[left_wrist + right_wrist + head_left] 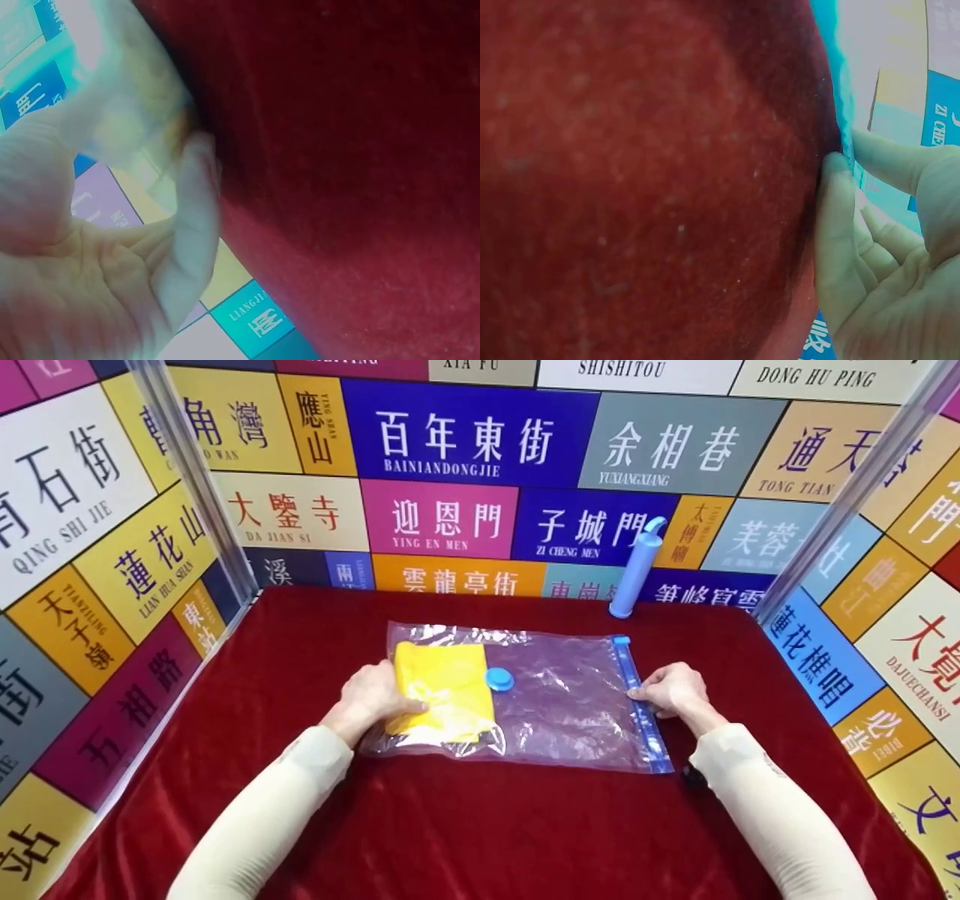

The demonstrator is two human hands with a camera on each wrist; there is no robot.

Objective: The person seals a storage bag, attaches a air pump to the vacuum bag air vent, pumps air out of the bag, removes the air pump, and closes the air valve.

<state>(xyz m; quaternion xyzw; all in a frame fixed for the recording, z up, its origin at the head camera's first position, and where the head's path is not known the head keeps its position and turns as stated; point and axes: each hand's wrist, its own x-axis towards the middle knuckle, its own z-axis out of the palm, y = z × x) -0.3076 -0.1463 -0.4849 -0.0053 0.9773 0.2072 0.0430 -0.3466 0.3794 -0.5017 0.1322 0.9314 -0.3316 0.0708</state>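
Clear rectangular plastic bag [559, 705], both ends held
I see the left hand [373, 692] pinching beside folded yellow cloth [451, 679], the right hand [677, 690] pinching the blue plastic edge strip [625, 660].

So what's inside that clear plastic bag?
A yellow cloth, apparently folded, lies in the end of the clear plastic bag held by the left hand. Nothing else shows inside. The hand covers part of the cloth; anything between its layers is hidden.

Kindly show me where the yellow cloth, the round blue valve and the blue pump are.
Yellow cloth [450, 676], head view: middle of its folded face.
Round blue valve [500, 679], head view: centre of its cap.
Blue pump [636, 576], head view: middle of its barrel.
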